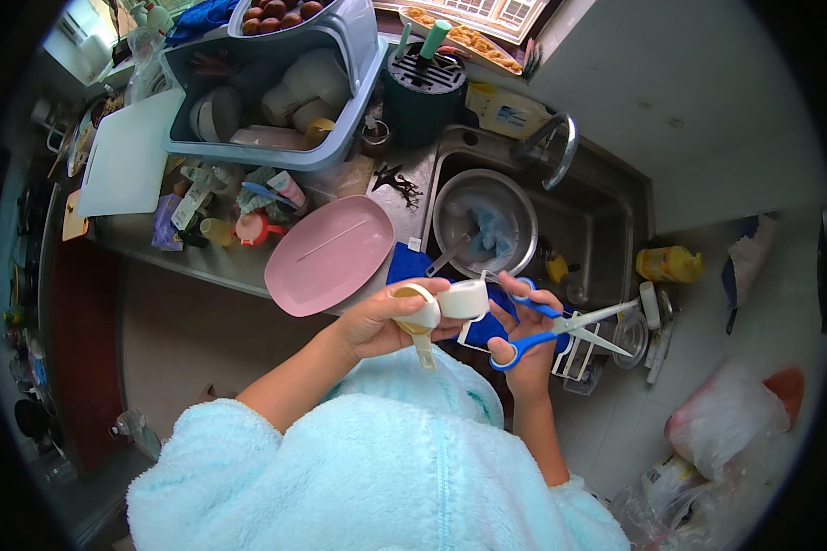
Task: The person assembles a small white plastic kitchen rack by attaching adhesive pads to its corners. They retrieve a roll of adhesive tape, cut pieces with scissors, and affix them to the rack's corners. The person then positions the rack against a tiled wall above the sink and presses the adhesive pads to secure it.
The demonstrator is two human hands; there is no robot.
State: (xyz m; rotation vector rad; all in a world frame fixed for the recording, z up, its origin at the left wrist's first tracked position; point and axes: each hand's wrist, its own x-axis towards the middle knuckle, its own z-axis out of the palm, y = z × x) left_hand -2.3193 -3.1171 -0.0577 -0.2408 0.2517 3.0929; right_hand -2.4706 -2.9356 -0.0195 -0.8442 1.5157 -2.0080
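My left hand (374, 321) is closed around a roll of cream-coloured tape (420, 317), whose loose end hangs below the fingers. At its fingertips, toward my right hand, is a second roll, a white one (465, 299). My right hand (529, 367) has fingers through the blue handles of a pair of scissors (542, 342). The metal blades are spread apart and point to the right, away from the tape. Both hands are close together in front of my body, over the counter's near edge.
Behind my hands, a steel pot (443, 207) with something bluish inside stands in the sink (606, 197) under a curved tap (568, 151). A pink oval tray (326, 275) lies on the counter. Farther back is a blue bin (248, 158) with bowls. Plastic bags (730, 422) lie at right.
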